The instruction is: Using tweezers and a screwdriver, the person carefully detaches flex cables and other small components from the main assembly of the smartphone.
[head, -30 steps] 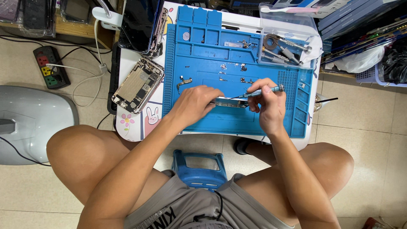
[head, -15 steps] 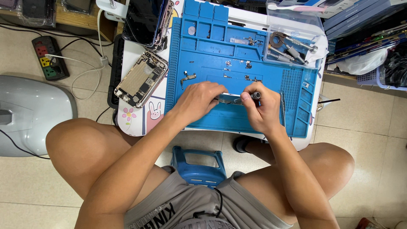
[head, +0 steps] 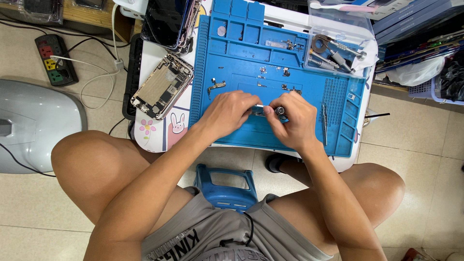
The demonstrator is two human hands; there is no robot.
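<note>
Head view: a small metal part [head: 258,111] is pinned on the blue mat [head: 309,135] by the closed left hand [head: 227,113], so it stays put, while a screwdriver [head: 279,110] is gripped upright by the right hand [head: 290,121]; an open phone [head: 162,87] lies at ten o'clock.

one head camera looks steeply down from above at the blue work mat [head: 241,72], moderately near, knees at the lower frame edge.
</note>
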